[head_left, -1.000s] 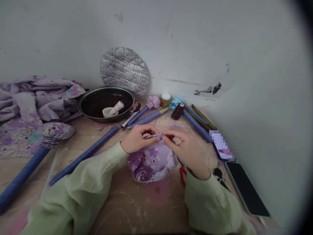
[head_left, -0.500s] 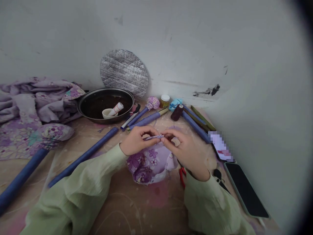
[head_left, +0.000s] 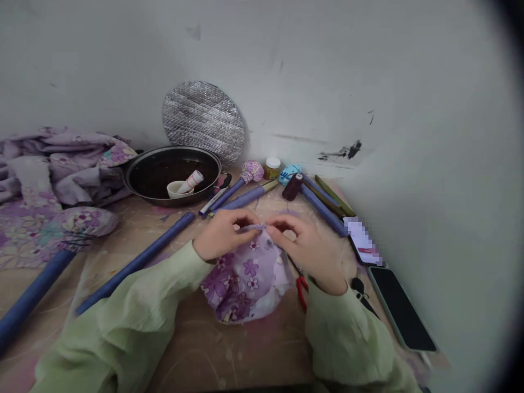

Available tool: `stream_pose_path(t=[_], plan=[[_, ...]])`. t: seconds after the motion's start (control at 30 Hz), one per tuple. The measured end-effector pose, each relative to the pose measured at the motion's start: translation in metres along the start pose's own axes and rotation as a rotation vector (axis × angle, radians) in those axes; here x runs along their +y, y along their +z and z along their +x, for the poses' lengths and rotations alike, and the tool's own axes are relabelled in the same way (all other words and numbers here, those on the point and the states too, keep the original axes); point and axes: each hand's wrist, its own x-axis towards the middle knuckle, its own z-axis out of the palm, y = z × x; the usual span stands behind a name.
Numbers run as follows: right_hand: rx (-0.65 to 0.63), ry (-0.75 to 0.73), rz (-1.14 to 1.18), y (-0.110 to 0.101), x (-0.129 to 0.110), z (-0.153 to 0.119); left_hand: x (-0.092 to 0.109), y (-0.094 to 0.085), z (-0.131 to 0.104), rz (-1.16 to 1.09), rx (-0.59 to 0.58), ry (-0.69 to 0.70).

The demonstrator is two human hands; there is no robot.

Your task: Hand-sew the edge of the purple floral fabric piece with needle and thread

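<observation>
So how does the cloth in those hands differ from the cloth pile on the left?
The held cloth is a small piece; the cloth pile is much bigger. The held cloth is pinched at its far side by the left hand and right hand, while the cloth pile lies crumpled beside the pan. Both are purplish with flowers.

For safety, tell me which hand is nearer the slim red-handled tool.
Right. In the picture, the right hand is just above the red-handled tool; the left hand is farther off, up and left.

Patterned table [head_left: 204, 355] bearing black pan [head_left: 153, 170], blue rod [head_left: 139, 263], phone [head_left: 403, 308].
</observation>
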Motion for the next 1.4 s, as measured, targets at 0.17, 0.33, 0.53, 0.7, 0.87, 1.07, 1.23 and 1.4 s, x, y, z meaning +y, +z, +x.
stream_pose_path(t=[0.17,0.33,0.53,0.7,0.87,1.07,1.23,1.4], plan=[[0.063,-0.004,-0.035,0.011,0.025,0.011,-0.027,0.005,0.01,0.194,0.089,0.063],[-0.007,-0.022,-0.265,0.03,0.041,0.014,-0.041,0.011,0.011,0.243,0.084,0.102],[-0.067,-0.012,-0.389,0.035,0.053,0.019,-0.061,0.016,0.015,0.272,0.079,0.118],[-0.134,0.007,-0.493,0.036,0.054,0.029,-0.073,0.021,0.017,0.266,0.06,0.127],[-0.19,0.057,-0.631,0.045,0.056,0.041,-0.083,0.027,0.017,0.276,0.035,0.141],[-0.267,0.102,-0.73,0.053,0.065,0.047,-0.1,0.034,0.017,0.309,0.007,0.121],[-0.348,0.142,-0.747,0.057,0.078,0.053,-0.113,0.039,0.017,0.343,-0.023,0.09],[-0.356,0.166,-0.754,0.06,0.086,0.054,-0.122,0.045,0.016,0.372,-0.015,0.051]])
